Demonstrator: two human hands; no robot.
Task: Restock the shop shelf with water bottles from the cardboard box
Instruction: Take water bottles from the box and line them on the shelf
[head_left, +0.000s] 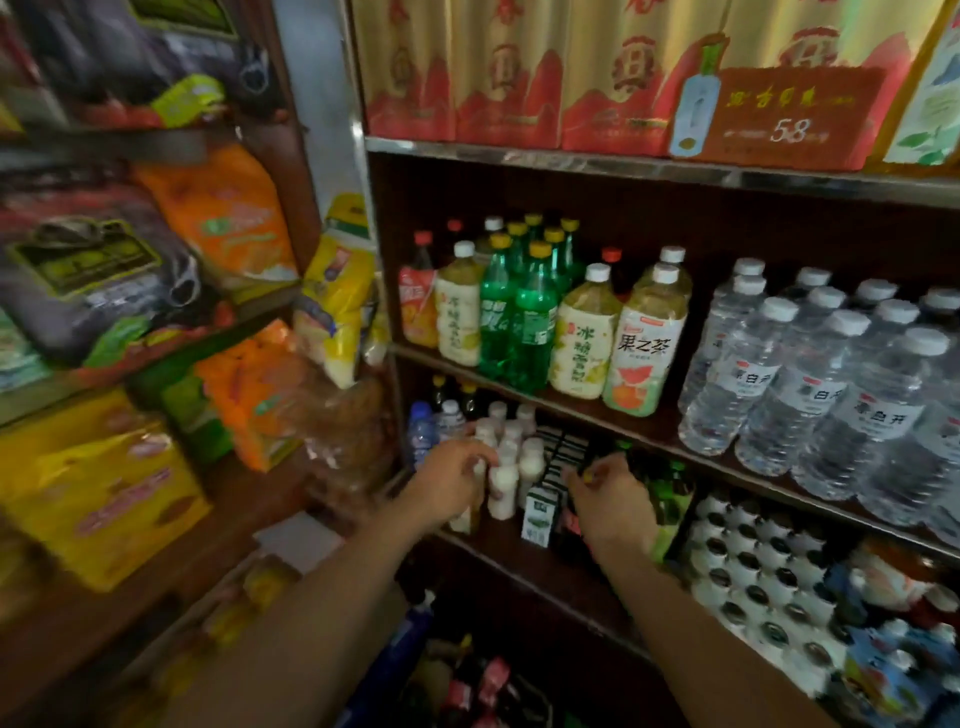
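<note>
Nearest my camera, both bare forearms reach forward and down into the lower shelf (519, 551), a dark wooden board with a worn front edge.

My left hand (457, 475) is among a cluster of small white bottles (506, 480), squat opaque plastic with rounded shoulders. Its fingers curl round one of them at the front of the cluster. Just left of the hand stand two small clear bottles with blue labels (423, 431).

My right hand (608, 493) sits just to the right, knuckles up, fingers bent down over dark green glass bottles (667, 493). I cannot tell whether it grips one or only rests on it. A green band shows at that wrist. Between the two hands stand small cartons (537, 517), boxy, white and green, in a tight row.

Right of the green glass, a tray of round white caps (748, 561) forms a regular grid.

One level up, the water bottles (810, 384) stand in packed rows at the right: clear ribbed plastic, white screw caps, white paper labels. Left of them on the same board are tall tea bottles (644, 343), pale yellow and smooth, then green soda bottles (519, 312) with yellow caps.

On the top level, red and gold boxes (509, 73) stand flat-faced behind a red price card (789, 114).

At far left, soft glossy bags (223, 208) lie piled on a separate rack.
</note>
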